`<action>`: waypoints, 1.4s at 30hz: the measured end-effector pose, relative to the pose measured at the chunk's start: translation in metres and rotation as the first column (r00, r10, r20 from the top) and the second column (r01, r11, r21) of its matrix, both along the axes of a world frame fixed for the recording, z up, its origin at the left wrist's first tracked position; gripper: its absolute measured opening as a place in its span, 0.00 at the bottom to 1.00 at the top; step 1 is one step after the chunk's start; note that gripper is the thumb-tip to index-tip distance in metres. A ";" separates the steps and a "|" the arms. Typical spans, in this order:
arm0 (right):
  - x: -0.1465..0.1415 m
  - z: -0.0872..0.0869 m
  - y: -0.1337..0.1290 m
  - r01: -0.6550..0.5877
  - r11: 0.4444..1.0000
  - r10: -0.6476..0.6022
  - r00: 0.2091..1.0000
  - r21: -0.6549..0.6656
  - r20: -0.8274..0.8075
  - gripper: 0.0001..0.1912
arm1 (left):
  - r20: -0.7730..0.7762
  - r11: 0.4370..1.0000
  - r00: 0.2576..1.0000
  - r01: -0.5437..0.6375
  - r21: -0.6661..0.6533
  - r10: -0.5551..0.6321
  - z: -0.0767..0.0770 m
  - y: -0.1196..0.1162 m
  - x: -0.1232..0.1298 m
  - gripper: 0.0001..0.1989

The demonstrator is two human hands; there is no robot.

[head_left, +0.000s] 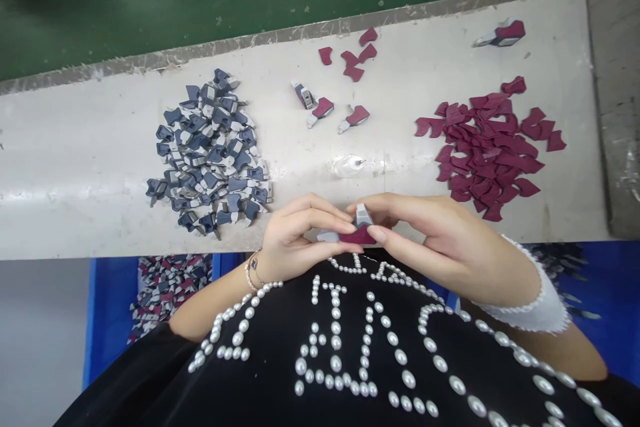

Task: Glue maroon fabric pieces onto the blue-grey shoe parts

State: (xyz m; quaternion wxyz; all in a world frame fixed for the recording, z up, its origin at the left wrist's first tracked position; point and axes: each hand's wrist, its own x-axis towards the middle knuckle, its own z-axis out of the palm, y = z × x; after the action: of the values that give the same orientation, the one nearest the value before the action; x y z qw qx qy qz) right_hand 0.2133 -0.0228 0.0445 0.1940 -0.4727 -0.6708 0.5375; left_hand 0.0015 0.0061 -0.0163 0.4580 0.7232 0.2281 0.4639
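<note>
Both my hands meet at the table's front edge, close to my body. Between them is a small grey plastic part with a maroon panel (357,235) on its side. My left hand (305,233) pinches the part's left end between thumb and fingers. On the other end, the thumb and fingers of my right hand (425,233) grip it, the thumb lying on the maroon panel. Beyond my left hand lies a heap of blue-grey plastic parts (210,153). A pile of loose maroon panels (487,147) spreads beyond my right hand.
Several grey parts with maroon panels (323,109) lie mid-table, with several loose maroon pieces (354,59) behind them. Another paneled part (505,33) rests at the far right. Below the table's edge stand a blue bin (107,307) of mixed parts and another blue bin (615,287) at right.
</note>
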 end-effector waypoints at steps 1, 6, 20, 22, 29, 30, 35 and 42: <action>0.001 -0.001 0.000 -0.018 1.000 0.017 1.000 -0.013 -0.024 0.09 | 0.008 1.000 1.000 -0.014 -0.014 0.014 0.000 0.000 0.000 0.18; 0.003 -0.004 -0.002 -0.079 0.997 0.079 0.995 0.003 -0.062 0.07 | 0.025 0.998 0.999 -0.029 -0.049 0.030 -0.003 0.000 0.000 0.19; -0.003 -0.015 0.001 -0.147 0.961 0.108 0.980 0.236 0.168 0.18 | -0.479 0.996 0.875 0.034 -0.082 -0.070 -0.003 -0.002 -0.010 0.10; -0.003 -0.017 0.002 -0.152 0.957 0.114 0.980 0.245 0.164 0.17 | -0.460 0.994 0.884 0.032 -0.106 -0.077 0.000 -0.002 -0.010 0.08; 0.003 -0.019 0.009 -0.216 0.944 0.188 0.973 0.249 0.131 0.18 | -0.351 0.844 0.913 -0.015 -0.537 -0.207 0.008 0.000 -0.004 0.10; 0.004 -0.020 0.009 -0.223 0.943 0.195 0.972 0.246 0.135 0.18 | -0.324 0.811 0.911 0.018 -0.585 -0.254 0.008 0.001 -0.004 0.10; 0.000 -0.020 0.007 -0.210 0.954 0.164 0.963 0.213 0.215 0.16 | -0.411 0.840 0.831 0.117 -0.530 -0.375 0.009 0.008 -0.008 0.10; -0.015 -0.020 0.006 -0.227 0.951 0.144 0.926 0.212 0.348 0.06 | -0.482 0.866 0.775 0.162 -0.473 -0.408 0.003 0.005 -0.009 0.11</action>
State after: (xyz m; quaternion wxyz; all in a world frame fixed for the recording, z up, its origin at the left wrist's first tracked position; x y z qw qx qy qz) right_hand 0.1983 -0.0173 0.0249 0.0851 -0.4615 -0.7976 0.3790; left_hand -0.0071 0.0110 -0.0133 0.5749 0.7430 0.3296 0.0933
